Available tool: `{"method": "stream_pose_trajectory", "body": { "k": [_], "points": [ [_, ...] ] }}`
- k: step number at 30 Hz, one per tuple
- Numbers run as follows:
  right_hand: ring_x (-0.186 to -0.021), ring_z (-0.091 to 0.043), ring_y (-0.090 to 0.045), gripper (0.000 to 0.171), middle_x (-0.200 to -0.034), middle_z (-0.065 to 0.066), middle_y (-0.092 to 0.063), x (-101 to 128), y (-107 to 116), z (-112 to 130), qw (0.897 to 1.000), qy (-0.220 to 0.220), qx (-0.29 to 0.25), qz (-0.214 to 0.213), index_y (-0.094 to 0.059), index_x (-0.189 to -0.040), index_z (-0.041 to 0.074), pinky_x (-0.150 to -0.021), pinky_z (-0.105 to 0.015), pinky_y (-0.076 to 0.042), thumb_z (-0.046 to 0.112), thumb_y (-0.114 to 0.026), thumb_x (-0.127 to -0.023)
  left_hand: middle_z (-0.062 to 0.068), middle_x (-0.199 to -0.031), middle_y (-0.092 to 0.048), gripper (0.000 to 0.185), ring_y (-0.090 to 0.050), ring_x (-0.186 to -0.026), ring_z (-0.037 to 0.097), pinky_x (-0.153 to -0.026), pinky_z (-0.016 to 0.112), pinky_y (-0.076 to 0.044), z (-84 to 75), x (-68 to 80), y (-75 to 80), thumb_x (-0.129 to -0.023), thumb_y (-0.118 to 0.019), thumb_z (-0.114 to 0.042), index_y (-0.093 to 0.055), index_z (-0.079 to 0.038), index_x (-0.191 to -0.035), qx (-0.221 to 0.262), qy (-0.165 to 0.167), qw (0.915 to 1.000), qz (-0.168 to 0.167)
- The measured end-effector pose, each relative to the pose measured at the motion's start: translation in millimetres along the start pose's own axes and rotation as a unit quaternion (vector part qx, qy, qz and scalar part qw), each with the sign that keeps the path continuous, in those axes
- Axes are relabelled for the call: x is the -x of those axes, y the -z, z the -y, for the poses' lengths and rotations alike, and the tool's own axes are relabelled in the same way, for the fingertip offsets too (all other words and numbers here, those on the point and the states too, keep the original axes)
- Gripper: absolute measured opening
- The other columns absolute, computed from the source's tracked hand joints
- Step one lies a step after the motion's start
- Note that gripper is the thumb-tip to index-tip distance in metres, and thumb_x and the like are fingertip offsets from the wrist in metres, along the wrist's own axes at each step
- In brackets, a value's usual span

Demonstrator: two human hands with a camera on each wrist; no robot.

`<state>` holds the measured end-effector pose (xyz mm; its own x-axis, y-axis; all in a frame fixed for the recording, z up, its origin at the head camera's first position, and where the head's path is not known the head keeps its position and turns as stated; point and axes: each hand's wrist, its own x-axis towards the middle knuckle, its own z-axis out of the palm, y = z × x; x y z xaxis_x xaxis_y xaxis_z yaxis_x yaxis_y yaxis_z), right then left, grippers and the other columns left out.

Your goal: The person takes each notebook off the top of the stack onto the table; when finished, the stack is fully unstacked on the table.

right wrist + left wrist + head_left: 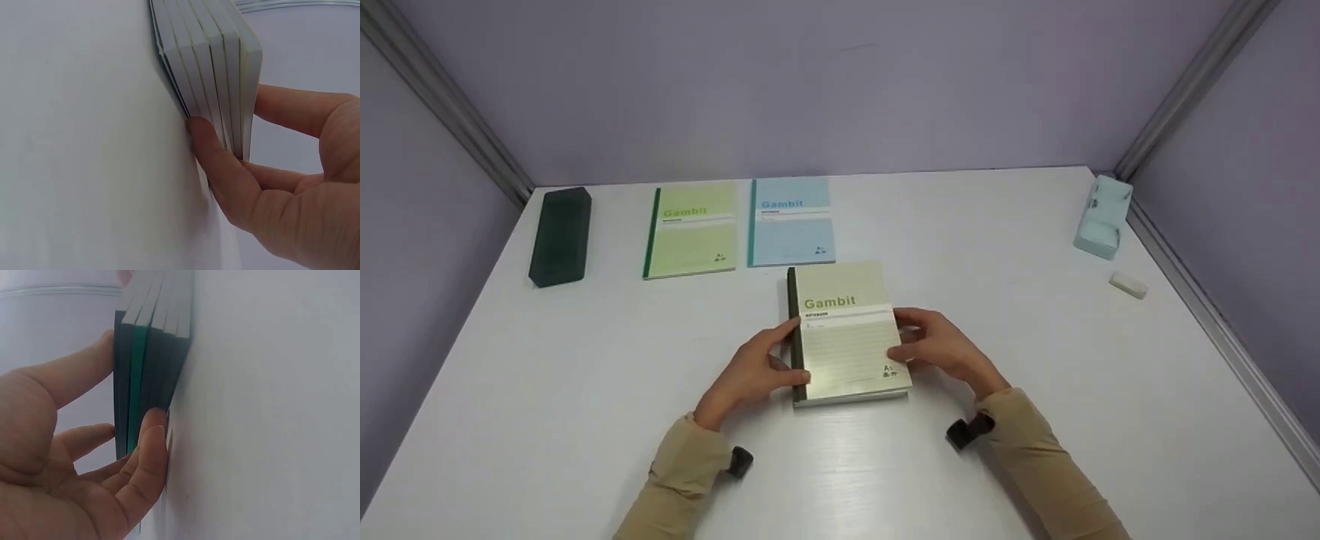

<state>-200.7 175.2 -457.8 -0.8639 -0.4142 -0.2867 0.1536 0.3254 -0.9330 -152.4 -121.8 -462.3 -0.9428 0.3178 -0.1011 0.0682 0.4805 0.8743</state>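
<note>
A stack of several notebooks (847,337) lies on the white table (1035,390) in front of me; the top cover is pale olive with "Gambit" printed on it. My left hand (793,351) grips the spine side, thumb on top and fingers at the bottom edge. My right hand (901,337) grips the opposite page-edge side the same way. In the left wrist view the dark and green spines (149,371) fan out between thumb and fingers of the left hand (126,388). In the right wrist view the white page edges (219,62) sit in the right hand (225,115).
A green notebook (690,231) and a blue notebook (791,222) lie flat at the back. A dark green case (560,235) sits back left. A pale blue box (1104,217) and a white eraser (1129,285) are at the right edge. Walls enclose three sides.
</note>
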Motion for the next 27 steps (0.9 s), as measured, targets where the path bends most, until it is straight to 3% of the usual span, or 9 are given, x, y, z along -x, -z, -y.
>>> {"method": "stream_pose_trajectory", "body": {
  "k": [8, 13, 16, 20, 24, 27],
  "points": [
    [-0.107, -0.028, -0.059, 0.064, -0.125, -0.015, -0.058, 3, 2, 0, 0.999, 0.003, 0.033, -0.036, -0.048, -0.139, 0.004, -0.075, -0.035, -0.054, 0.002, -0.073, -0.080, 0.022, -0.132, -0.046, 0.073, -0.060, -0.085, 0.020, -0.081, 0.039, -0.048, -0.8, -2.6, -2.8, -0.085, -0.075, -0.021, -0.039, -0.009, -0.147, -0.034, -0.032, 0.9989, 0.000],
    [-0.093, -0.023, -0.062, 0.062, -0.112, -0.017, -0.059, 6, -2, -2, 0.999, -0.005, 0.012, -0.052, -0.048, -0.138, 0.000, -0.073, -0.034, -0.055, 0.001, -0.073, -0.081, 0.022, -0.130, -0.047, 0.074, -0.062, -0.085, 0.021, -0.080, 0.038, -0.049, 0.1, -1.0, -1.3, -0.083, -0.076, -0.020, -0.040, -0.008, -0.146, -0.034, -0.028, 0.9990, -0.006],
    [-0.085, -0.021, -0.061, 0.064, -0.105, -0.017, -0.056, 7, -1, -4, 0.998, -0.004, -0.010, -0.056, -0.045, -0.139, 0.003, -0.070, -0.033, -0.055, -0.001, -0.071, -0.081, 0.022, -0.130, -0.047, 0.074, -0.061, -0.085, 0.020, -0.080, 0.037, -0.049, -0.1, -1.1, -1.5, -0.083, -0.076, -0.022, -0.040, -0.009, -0.147, -0.036, -0.025, 0.9990, -0.008],
    [-0.082, -0.023, -0.061, 0.054, -0.099, -0.016, -0.054, 8, 4, -7, 0.999, 0.012, -0.038, -0.032, -0.046, -0.131, 0.006, -0.070, -0.034, -0.054, -0.004, -0.068, -0.083, 0.019, -0.132, -0.046, 0.073, -0.060, -0.085, 0.019, -0.081, 0.038, -0.048, -0.6, -1.7, -2.1, -0.084, -0.075, -0.025, -0.040, -0.012, -0.147, -0.041, -0.019, 0.9990, -0.008],
    [-0.079, -0.019, -0.059, 0.033, -0.095, -0.013, -0.054, 8, 10, -10, 0.999, 0.035, -0.034, 0.017, -0.055, -0.117, -0.001, -0.072, -0.033, -0.053, -0.003, -0.065, -0.086, 0.018, -0.131, -0.047, 0.072, -0.060, -0.085, 0.019, -0.082, 0.039, -0.048, -1.5, -1.8, -2.3, -0.084, -0.075, -0.025, -0.041, -0.013, -0.147, -0.042, -0.014, 0.9990, -0.010],
    [-0.079, -0.016, -0.058, 0.027, -0.098, -0.012, -0.055, 7, 14, -12, 0.998, 0.045, -0.025, 0.042, -0.059, -0.113, -0.004, -0.074, -0.031, -0.053, -0.003, -0.064, -0.086, 0.017, -0.131, -0.048, 0.072, -0.060, -0.086, 0.019, -0.082, 0.039, -0.048, -1.5, -1.8, -2.7, -0.084, -0.076, -0.025, -0.042, -0.014, -0.146, -0.043, -0.010, 0.9990, -0.012]
  ]
}}
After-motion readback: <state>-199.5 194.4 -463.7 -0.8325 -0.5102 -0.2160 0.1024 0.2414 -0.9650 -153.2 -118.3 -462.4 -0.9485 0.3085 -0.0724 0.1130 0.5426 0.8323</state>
